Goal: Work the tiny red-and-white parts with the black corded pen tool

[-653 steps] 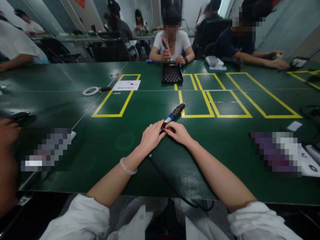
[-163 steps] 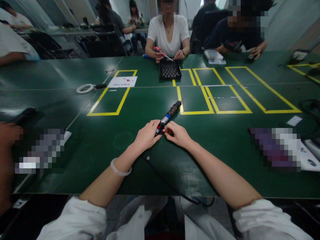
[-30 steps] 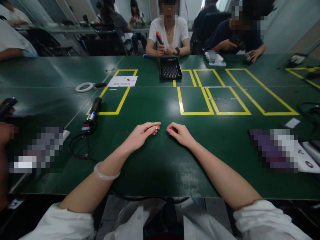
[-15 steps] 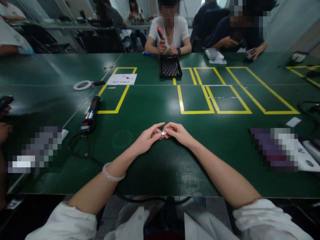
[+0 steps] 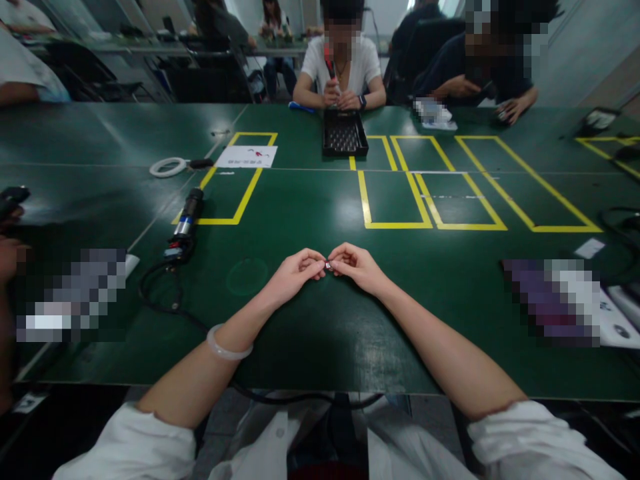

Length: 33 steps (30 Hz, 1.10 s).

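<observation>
My left hand [image 5: 295, 272] and my right hand [image 5: 355, 265] meet fingertip to fingertip just above the green table [image 5: 310, 333]. Both pinch a tiny silvery part [image 5: 328, 265] between them; it is too small to name. A pale bangle [image 5: 226, 347] sits on my left wrist. The electric screwdriver [image 5: 184, 223] lies on the table to my left, beside a yellow taped box, with its black cable [image 5: 160, 293] looping toward the table's near edge.
Across the table a person in a white shirt holds a red tool over a black tray [image 5: 345, 132]. A white tape roll [image 5: 169, 167] and a paper sheet [image 5: 247, 156] lie at far left. Yellow taped rectangles [image 5: 430, 200] mark the middle. Another person's hand [image 5: 10, 260] is at the left edge.
My hands came together from slightly apart and now pinch the small part between both. Earlier they held the screwdriver at centre; it now lies off to the left.
</observation>
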### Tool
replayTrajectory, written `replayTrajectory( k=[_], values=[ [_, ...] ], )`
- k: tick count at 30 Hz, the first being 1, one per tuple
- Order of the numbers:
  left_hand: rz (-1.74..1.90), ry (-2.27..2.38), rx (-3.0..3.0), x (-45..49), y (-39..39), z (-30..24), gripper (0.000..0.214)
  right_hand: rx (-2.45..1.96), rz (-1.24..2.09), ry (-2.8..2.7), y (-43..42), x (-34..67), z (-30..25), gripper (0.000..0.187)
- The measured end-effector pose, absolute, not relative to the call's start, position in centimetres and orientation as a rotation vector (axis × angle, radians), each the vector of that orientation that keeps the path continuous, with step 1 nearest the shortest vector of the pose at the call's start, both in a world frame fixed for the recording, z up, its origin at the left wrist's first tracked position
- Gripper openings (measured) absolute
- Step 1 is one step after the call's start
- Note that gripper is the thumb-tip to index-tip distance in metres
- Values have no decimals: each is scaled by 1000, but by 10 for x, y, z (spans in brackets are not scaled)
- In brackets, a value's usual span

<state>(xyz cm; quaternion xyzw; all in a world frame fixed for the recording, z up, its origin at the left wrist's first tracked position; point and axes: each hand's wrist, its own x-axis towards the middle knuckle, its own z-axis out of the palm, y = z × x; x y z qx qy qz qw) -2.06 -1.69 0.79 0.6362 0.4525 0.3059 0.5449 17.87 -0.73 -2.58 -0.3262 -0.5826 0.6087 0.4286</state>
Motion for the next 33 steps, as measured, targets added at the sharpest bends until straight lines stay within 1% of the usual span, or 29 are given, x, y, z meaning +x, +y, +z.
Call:
replayTrajectory(
  k=[7,16,24,29,33],
  values=[
    [752,1050,1598,-24,-17,6,30,-853,1512,-1458,-9,180,-20,33],
    [751,1074,1717,-23,-18,6,24,-845,1440,-1593,-11,181,-24,26],
    [804,1152,1680,-29,-12,2,35,-923,1229,-1689,-4,187,-30,19],
    [866,1222,1681,-40,-4,17,40,-933,1234,-1665,-2,189,-34,29],
    [896,1421,1796,-79,15,29,45,-975,1244,-1679,-3,190,-32,27]
  ],
)
